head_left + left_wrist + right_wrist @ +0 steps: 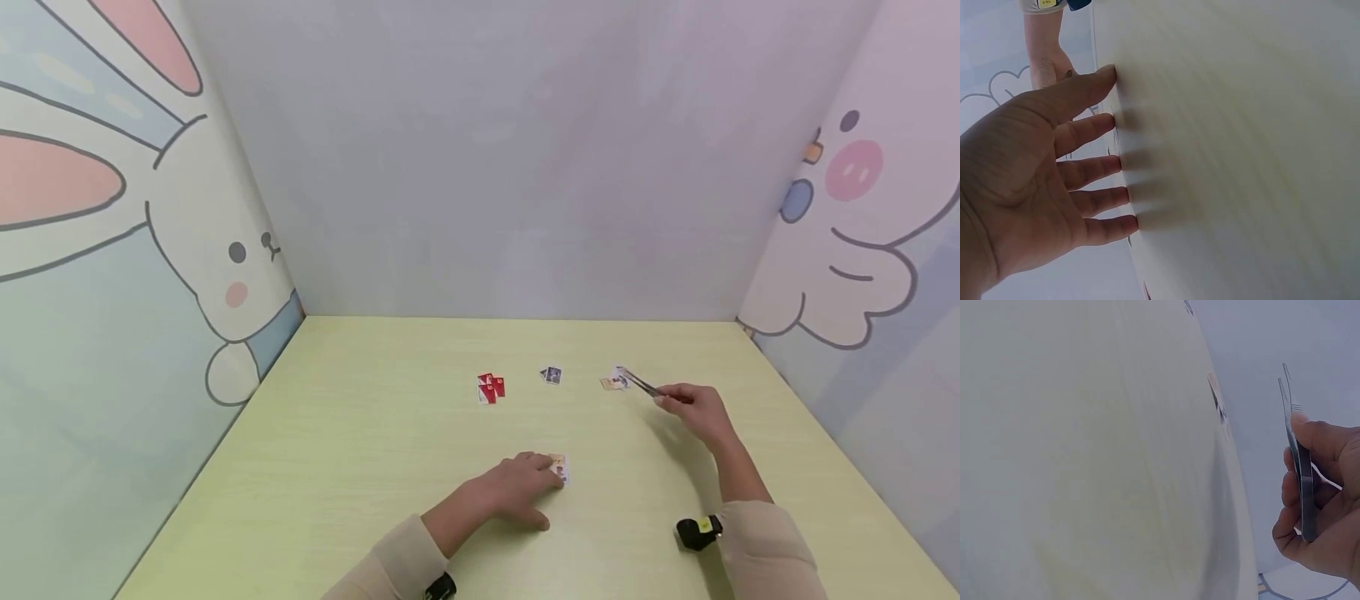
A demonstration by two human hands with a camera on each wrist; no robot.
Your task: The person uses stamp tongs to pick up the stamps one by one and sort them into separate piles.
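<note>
My right hand (697, 410) holds metal tweezers (642, 384) over the far right of the table. In the right wrist view, the thumb presses the tweezers (1304, 475) against the fingers, and the two tips stand slightly apart with nothing between them. In the head view those tips overlap a few light picture cards (611, 384). Nearer the front, my left hand (517, 487) rests with spread fingers on a light picture card (563, 468), covering part of it. The left wrist view shows that hand's palm (1029, 181), with fingertips right at the tabletop.
Several red-and-white cards (487, 390) lie overlapped left of the middle. A small group of dark-backed cards (553, 375) lies between them and the light cards. The pale yellow table (360, 467) meets a grey back wall (517, 167) and side walls with cartoon animals.
</note>
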